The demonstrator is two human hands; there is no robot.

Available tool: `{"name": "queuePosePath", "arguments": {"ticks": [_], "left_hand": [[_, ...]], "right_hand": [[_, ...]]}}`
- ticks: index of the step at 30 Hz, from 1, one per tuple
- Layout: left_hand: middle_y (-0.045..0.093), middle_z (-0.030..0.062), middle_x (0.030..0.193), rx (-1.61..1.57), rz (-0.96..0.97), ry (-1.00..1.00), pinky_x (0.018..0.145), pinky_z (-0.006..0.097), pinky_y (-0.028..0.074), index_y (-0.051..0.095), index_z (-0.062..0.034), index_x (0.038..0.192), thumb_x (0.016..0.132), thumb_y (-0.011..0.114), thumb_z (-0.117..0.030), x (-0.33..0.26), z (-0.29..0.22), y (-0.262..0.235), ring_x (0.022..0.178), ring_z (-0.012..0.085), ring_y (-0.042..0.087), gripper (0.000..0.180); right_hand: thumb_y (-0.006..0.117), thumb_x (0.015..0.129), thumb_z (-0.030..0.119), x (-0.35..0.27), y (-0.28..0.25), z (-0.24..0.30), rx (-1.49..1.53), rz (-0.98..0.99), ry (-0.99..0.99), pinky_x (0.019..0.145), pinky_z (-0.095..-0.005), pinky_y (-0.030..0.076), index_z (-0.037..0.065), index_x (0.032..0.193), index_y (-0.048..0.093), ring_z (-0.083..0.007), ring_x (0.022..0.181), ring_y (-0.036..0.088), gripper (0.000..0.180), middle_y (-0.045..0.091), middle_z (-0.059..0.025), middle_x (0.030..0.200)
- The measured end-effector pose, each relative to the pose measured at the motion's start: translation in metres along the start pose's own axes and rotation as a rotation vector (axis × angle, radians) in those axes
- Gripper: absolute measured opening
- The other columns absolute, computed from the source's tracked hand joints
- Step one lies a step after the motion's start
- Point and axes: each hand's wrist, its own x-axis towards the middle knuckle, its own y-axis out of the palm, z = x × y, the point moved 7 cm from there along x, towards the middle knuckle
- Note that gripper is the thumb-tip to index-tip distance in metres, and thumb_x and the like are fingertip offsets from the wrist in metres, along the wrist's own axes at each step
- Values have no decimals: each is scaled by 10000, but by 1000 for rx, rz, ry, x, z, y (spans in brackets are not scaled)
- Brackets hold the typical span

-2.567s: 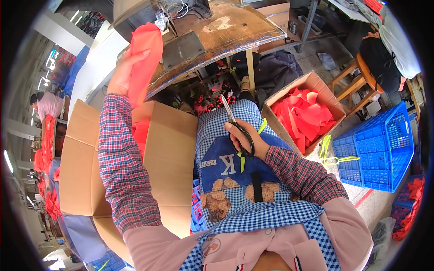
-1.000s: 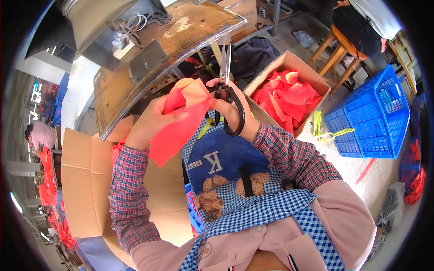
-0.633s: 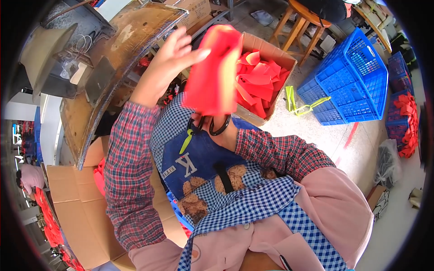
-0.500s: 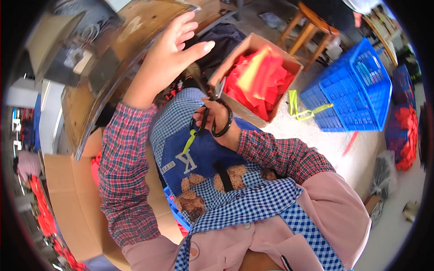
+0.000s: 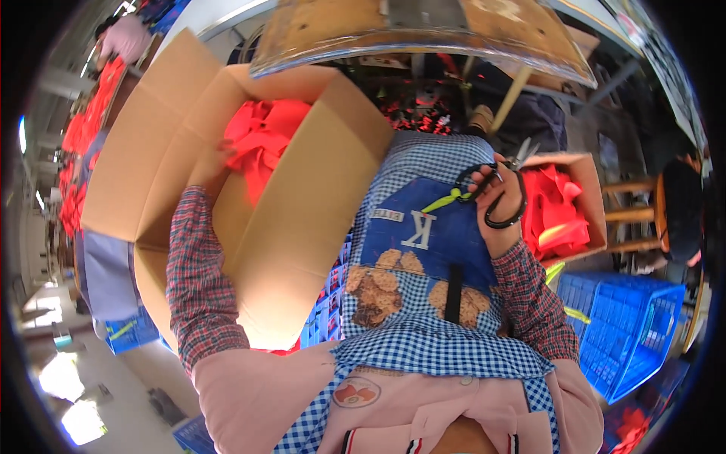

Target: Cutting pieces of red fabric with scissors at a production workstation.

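Right fingers (image 5: pixel 484 178) around scissors (image 5: pixel 519 161); left fingers (image 5: pixel 226 147), grip unclear, at red cloth (image 5: pixel 266 136), carton panel (image 5: pixel 310 193) between.

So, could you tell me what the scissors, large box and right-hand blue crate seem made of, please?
Scissors: shiny silvery blades, likely steel; glossy black handles, probably plastic.
Large box: matte brown cardboard, judging by its folds and creases.
Right-hand blue crate: apparently moulded plastic, given its smooth, latticed look.
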Motion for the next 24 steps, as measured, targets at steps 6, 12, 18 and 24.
{"name": "queuePosePath", "arguments": {"ticks": [6, 12, 18, 24], "left_hand": [[648, 111, 868, 5, 81, -535, 558, 383, 490, 620, 57, 1088, 755, 790, -496, -14, 73, 98, 714, 206, 612, 667], [605, 110, 830, -344, -11, -296, 576, 383, 527, 605, -14, 949, 800, 745, -307, 5, 122, 137, 669, 215, 593, 358], [651, 59, 909, -1043, -51, -314, 641, 325, 568, 613, -80, 1045, 870, 661, -197, -13, 32, 45, 744, 193, 633, 216], [677, 14, 947, -1005, 37, 7, 617, 225, 566, 606, -76, 1144, 960, 551, -160, -50, -104, -41, 751, 109, 650, 210]], "right_hand": [[525, 944, 196, 1, -20, 6, -36, 31, -21, 682, -332, 520, 85, 1207, 516, -197, 788, 612, 285, 617, -56, 887], [516, 954, 173, 0, 0, -4, -79, 65, 21, 698, -309, 492, 69, 1199, 521, -178, 786, 585, 267, 594, -53, 866], [504, 963, 194, 3, -12, -4, -103, 100, -28, 654, -321, 544, 68, 1227, 511, -183, 761, 622, 292, 617, -67, 885], [516, 955, 192, -1, -8, -6, -202, 75, -21, 645, -319, 548, 63, 1248, 480, -183, 752, 635, 323, 610, -72, 876]]}}
